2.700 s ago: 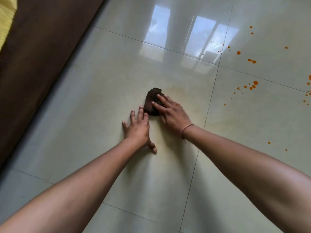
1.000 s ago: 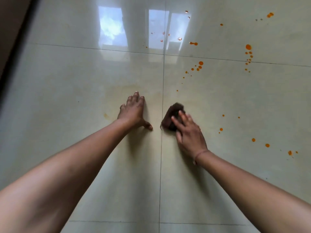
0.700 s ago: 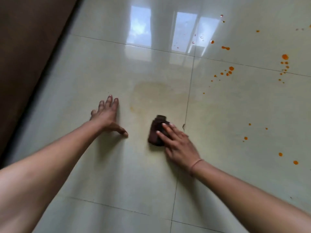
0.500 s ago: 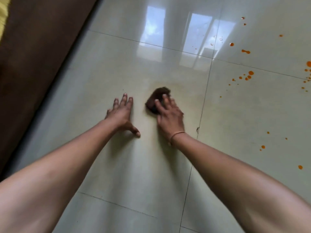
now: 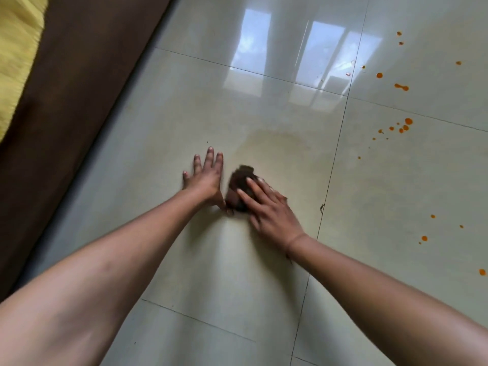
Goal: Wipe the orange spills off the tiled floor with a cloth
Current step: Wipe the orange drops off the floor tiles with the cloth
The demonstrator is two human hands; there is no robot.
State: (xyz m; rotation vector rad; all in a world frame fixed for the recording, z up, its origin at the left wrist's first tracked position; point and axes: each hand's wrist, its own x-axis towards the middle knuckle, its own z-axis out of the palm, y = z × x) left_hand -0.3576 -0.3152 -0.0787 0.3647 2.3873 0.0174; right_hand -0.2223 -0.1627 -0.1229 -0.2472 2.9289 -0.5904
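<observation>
A small dark brown cloth (image 5: 239, 180) lies bunched on the glossy pale tiled floor (image 5: 184, 107). My right hand (image 5: 266, 207) presses on it with straight fingers and covers its near right part. My left hand (image 5: 204, 178) rests flat on the tile just left of the cloth, fingers spread. A faint yellowish smear (image 5: 277, 143) marks the tile beyond the cloth. Orange drops (image 5: 404, 126) dot the tiles to the right, with more orange drops (image 5: 423, 238) lower down and an orange blot (image 5: 401, 87) farther back.
A dark brown furniture side (image 5: 79, 88) runs along the left, with yellow fabric (image 5: 15, 62) on top of it. A window's reflection (image 5: 298, 67) glares on the far tiles. A small dark chip (image 5: 322, 207) sits on the grout line right of my right hand.
My right hand has slid the cloth back and forth across the tile, from the right side of the grout line over to beside my left hand. My left hand stays planted flat.
</observation>
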